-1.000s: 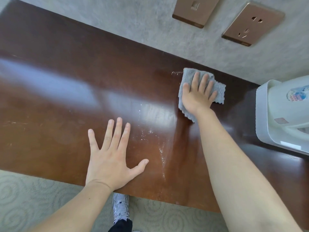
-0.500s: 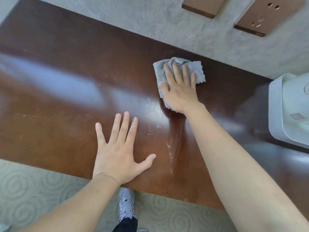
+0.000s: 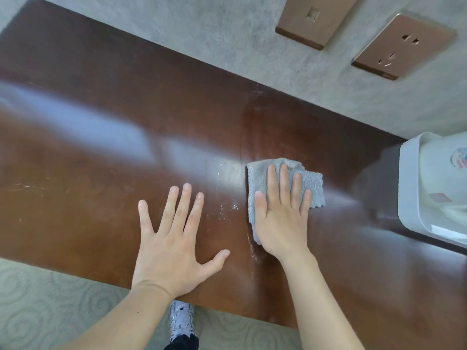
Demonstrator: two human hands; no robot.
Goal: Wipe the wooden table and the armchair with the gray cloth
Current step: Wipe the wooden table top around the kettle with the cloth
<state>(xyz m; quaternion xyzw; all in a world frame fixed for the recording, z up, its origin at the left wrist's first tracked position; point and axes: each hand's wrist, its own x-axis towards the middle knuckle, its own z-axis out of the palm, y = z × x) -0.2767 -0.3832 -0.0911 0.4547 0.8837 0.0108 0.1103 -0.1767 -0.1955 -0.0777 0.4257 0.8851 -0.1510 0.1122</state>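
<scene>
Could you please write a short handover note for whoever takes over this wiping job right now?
Right hand: flat, fingers straight, pressing the gray cloth onto the wooden table; no curled grip.
Left hand: spread flat on the table near its front edge, holding nothing.
Cloth: bunched under the right hand, mid-table, left of the white appliance.
Done: wiping is under way; streaks and white specks remain between the hands.
Left: the rest of the tabletop, then the armchair, which is not in view.
</scene>
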